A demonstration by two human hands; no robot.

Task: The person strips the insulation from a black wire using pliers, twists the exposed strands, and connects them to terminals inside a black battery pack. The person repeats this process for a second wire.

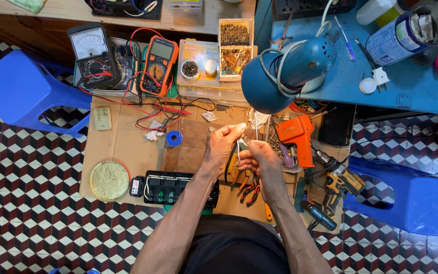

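Left hand (pixel 223 143) and right hand (pixel 257 158) held together above the cardboard sheet (pixel 122 147), fingers pinched closed on a small pale part (pixel 241 145); pliers (pixel 250 192) lie just below, orange glue gun (pixel 296 136) beside.

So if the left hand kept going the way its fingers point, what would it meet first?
The left hand points up and right, so it would likely first meet the blue desk lamp's shade. Depth is unclear; it might pass underneath.

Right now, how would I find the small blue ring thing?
Find the brown cardboard sheet on the tiled floor. The blue tape roll lies near its middle, beyond the left hand, below the orange multimeter. It's the only small blue ring with a hole.
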